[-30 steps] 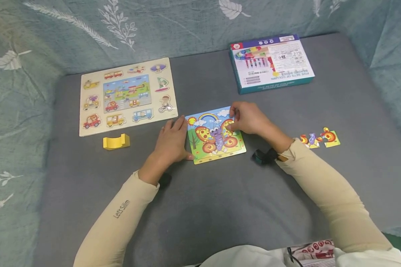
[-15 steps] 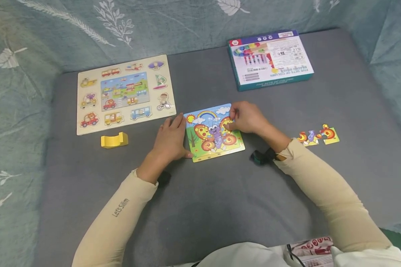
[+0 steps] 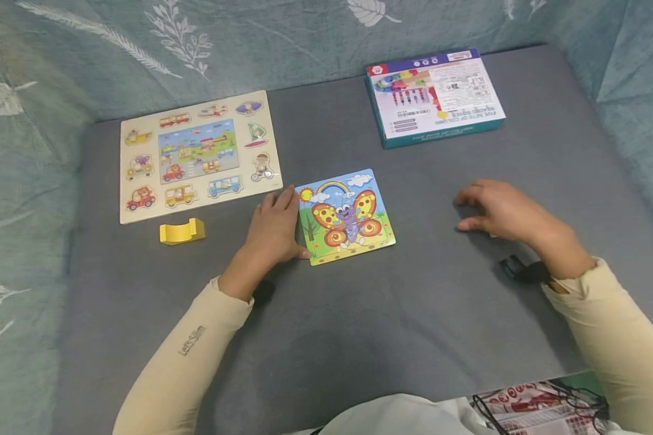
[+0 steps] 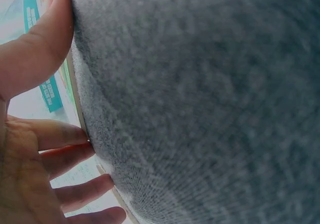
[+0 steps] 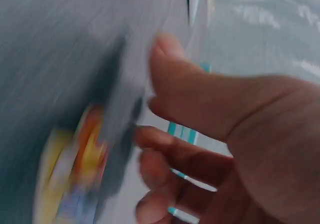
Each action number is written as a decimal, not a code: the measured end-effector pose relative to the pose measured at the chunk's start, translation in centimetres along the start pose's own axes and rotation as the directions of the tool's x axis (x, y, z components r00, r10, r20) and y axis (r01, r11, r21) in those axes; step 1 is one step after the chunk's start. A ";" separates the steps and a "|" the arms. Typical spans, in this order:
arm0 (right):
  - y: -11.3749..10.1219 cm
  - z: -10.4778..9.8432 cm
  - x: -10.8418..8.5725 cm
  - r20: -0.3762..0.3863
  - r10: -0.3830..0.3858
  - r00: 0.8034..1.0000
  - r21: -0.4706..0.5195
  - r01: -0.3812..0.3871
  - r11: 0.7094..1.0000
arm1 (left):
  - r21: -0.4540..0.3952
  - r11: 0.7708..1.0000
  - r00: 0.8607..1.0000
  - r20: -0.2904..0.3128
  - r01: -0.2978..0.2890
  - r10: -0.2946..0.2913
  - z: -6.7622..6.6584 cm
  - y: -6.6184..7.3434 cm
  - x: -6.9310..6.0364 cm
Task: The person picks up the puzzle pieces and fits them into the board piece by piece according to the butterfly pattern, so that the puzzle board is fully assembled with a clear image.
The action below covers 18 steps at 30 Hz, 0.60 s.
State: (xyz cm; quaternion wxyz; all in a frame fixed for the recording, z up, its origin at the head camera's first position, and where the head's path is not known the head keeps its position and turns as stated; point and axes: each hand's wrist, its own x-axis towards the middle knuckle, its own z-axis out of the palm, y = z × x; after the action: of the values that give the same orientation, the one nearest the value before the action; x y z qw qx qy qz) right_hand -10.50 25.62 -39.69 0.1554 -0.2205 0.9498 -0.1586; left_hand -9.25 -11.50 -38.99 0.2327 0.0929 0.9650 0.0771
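Note:
A butterfly jigsaw puzzle (image 3: 348, 220) in a square tray lies at the middle of the table. My left hand (image 3: 272, 229) rests along its left edge, with the thumb touching the lower left corner. In the left wrist view the thumb and fingertips meet the board's edge. Further right, my right hand (image 3: 503, 208) hovers over the table with nothing visible between thumb and fingers. Loose puzzle pieces (image 5: 82, 159) show blurred beneath it in the right wrist view; in the head view the hand hides nearly all of them.
A wooden vehicle peg puzzle (image 3: 201, 196) lies at the back left, with a yellow curved block (image 3: 182, 232) in front of it. At the back right stands a flat bead-set box (image 3: 435, 99). A patterned cloth (image 3: 283, 36) hangs behind the grey table (image 3: 326, 338).
My right hand has left the upper right of the butterfly puzzle and moved right, over the loose pieces. The left hand stays at the puzzle's left edge.

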 end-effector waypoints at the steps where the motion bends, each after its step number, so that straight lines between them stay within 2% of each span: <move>1: 0.7 -0.2 -0.8 0.037 0.032 0.999 -0.004 -0.032 0.999 | 0.001 1.000 1.000 -0.001 -0.001 0.001 0.0 0.0 0.0; 4: 2.4 -0.2 -2.4 0.061 0.093 0.994 -0.012 -0.092 0.996 | 0.004 1.000 1.000 -0.008 0.003 -0.003 -0.1 0.0 0.0; 7: 3.2 0.0 -2.8 0.017 0.105 0.994 -0.028 -0.105 0.994 | -0.001 1.000 1.000 -0.019 0.006 -0.006 -0.1 -0.1 -0.1; 11: 3.2 0.1 -2.7 -0.024 0.070 0.997 -0.064 -0.072 0.995 | -0.014 1.000 1.000 -0.014 0.016 -0.017 -0.1 -0.2 -0.3; 15: 2.2 0.4 -2.0 -0.028 0.022 0.999 -0.068 -0.024 0.997 | -0.013 1.000 1.000 -0.012 0.017 -0.017 0.0 -0.1 -0.3; 18: 0.8 0.4 -0.8 -0.045 -0.060 0.997 -0.034 0.058 0.998 | -0.005 1.000 1.000 -0.015 0.008 -0.008 0.1 0.1 0.0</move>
State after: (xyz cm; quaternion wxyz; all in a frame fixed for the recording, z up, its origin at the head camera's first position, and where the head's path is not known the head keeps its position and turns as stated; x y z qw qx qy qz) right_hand -9.93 26.58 -40.17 0.1251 -0.2473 0.9487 -0.1525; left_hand -9.16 -11.39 -39.02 0.2258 0.0879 0.9669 0.0793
